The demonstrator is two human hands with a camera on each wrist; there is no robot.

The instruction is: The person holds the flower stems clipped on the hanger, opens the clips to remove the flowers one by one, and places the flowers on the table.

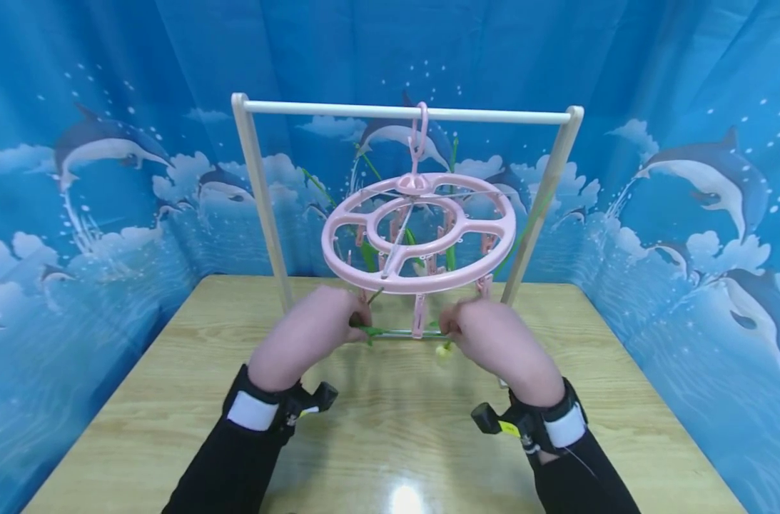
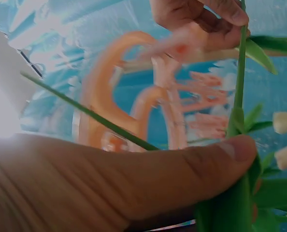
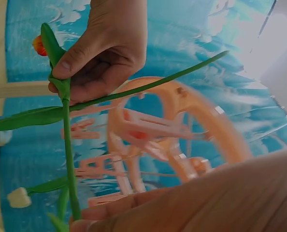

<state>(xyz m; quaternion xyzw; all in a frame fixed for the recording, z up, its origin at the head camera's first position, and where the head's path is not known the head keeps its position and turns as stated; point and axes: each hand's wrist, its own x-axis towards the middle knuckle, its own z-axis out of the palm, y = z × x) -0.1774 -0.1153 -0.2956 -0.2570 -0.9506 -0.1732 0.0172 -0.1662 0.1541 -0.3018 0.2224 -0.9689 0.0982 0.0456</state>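
A green tulip stem [image 1: 396, 333] stretches level between both hands, below the rim of a pink round clip hanger [image 1: 364, 280]. My left hand [image 1: 328, 314] pinches its leafy part between thumb and fingers; an orange-red bloom [image 3: 39, 46] shows beside that hand in the right wrist view. With its fingertips, my right hand [image 1: 486, 325] pinches the stem further along. A pink clip [image 1: 419, 316] hangs from the rim between the hands, at the stem; whether it bites the stem I cannot tell. Another green stem [image 3: 153, 87] slants past the left hand.
The hanger hooks over a white rack's top bar [image 1: 338, 109], with its posts on both sides. Several pink clips and green stems hang under the ring. White tulips [image 2: 284, 123] show beyond the hands. A wooden table [image 1: 377, 421] lies below; dolphin-print curtains [image 1: 94, 143] surround it.
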